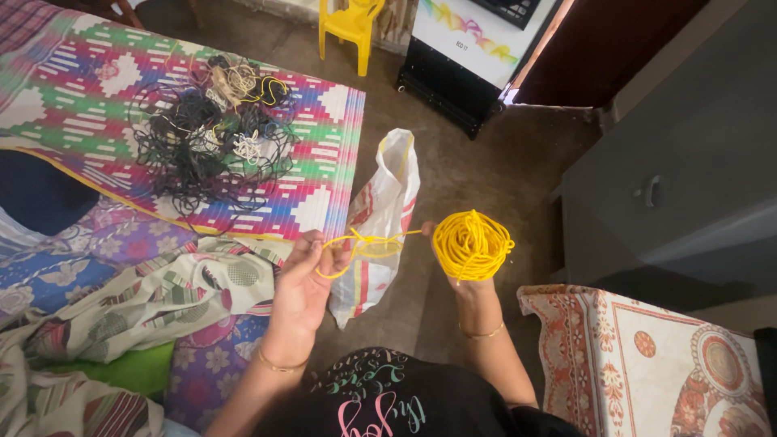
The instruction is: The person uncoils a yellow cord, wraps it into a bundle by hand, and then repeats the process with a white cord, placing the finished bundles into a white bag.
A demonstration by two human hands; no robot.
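From the head camera, the right hand (463, 271) is wrapped by a round coil of yellow cord (473, 243). The left hand (306, 279) pinches the cord's loose loop (362, 245), above a white plastic bag (380, 218); a tangle of black cords (212, 137) lies on the woven mat (97, 89).

Cord ball (473, 244) sitting in right hand (465, 271) | loose cord end (360, 247) running left to left hand (306, 283) | bag (380, 218) lying on floor (477, 170) behind both hands | cord tangle (206, 137) lying on mat (97, 89), far left | chair (352, 28) standing beyond.
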